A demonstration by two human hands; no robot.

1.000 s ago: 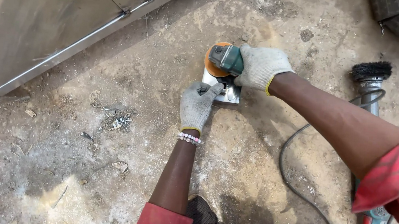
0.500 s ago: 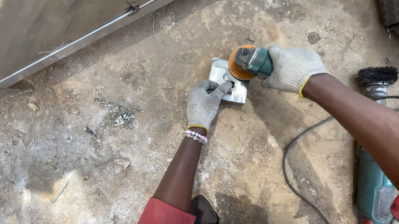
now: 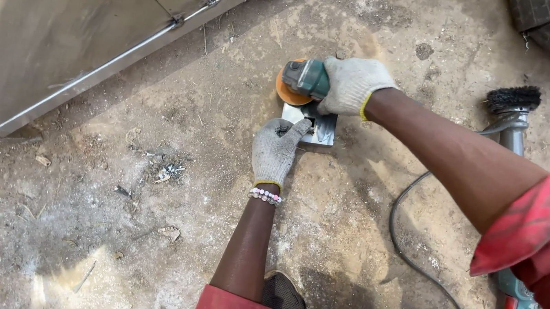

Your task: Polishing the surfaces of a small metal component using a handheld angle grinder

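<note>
Dusty concrete floor (image 3: 106, 239) bears a small shiny square metal plate (image 3: 322, 131); the gloved left hand (image 3: 277, 149) presses flat, fingers open, on it, while the gloved right hand (image 3: 352, 85) clasps a green angle grinder with orange disc (image 3: 300, 81) above its far edge.

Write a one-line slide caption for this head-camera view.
Gloved right hand holds a green angle grinder over a small metal plate steadied by the gloved left hand.

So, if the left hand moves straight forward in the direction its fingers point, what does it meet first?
The left hand already presses on the small metal plate. Beyond it comes the grinder's orange disc, probably first, though depth is unclear.
</note>
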